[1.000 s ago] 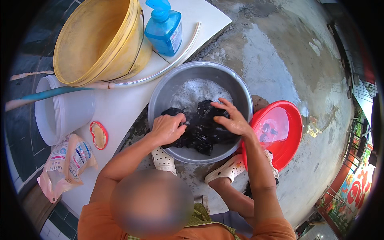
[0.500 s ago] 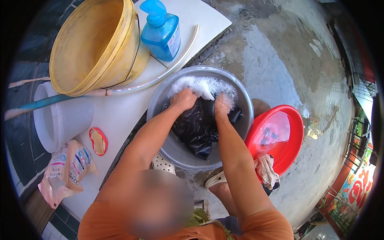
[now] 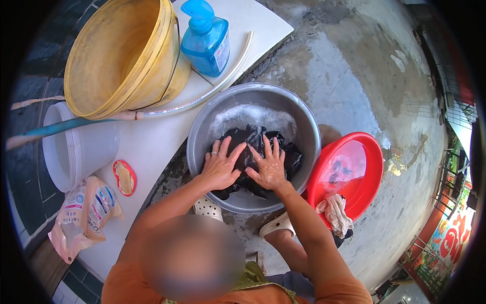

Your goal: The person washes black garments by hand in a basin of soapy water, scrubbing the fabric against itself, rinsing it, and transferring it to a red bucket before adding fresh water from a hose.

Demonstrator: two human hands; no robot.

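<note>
feet: 2 white clogs (image 3: pixel 276 225) on wet concrete floor (image 3: pixel 354 76), right at near edge of metal basin (image 3: pixel 202 126).
left hand (image 3: pixel 220 167): flat, fingers spread, palm pressing down on dark cloth (image 3: pixel 291 157); not clenched, nothing gripped.
right hand (image 3: pixel 269 167): same, open and flat on the cloth, fingers spread; just beside left hand, thumbs near each other.
dark cloth: wet black bundle inside basin, near-centre half, under both hands; right part sticks out past right hand toward basin wall.
basin: round grey metal, on floor; soapy foam (image 3: pixel 253 115) at far inside. Left rim touching or just under counter (image 3: pixel 157 142) edge, cannot tell which. Right rim touching red basin (image 3: pixel 372 152).
red basin: tilted, leaning by metal basin's right side; pale rag (image 3: pixel 334 213) draped over its near rim.
counter: white, left of basin, edge runs diagonal near-left to far-right. Near part: detergent pouch (image 3: pixel 83 207), small red lid (image 3: pixel 124 177). Bare strip between lid and basin.
mid counter: white bucket (image 3: pixel 81 147) at left edge, teal handle (image 3: pixel 55 129) across it.
far counter: yellow bucket (image 3: pixel 121 50) lying tilted, blue pump bottle (image 3: pixel 207 38) just beside, white hose (image 3: pixel 228 76) curving round both.
open room: wide wet floor right and far of basins.
</note>
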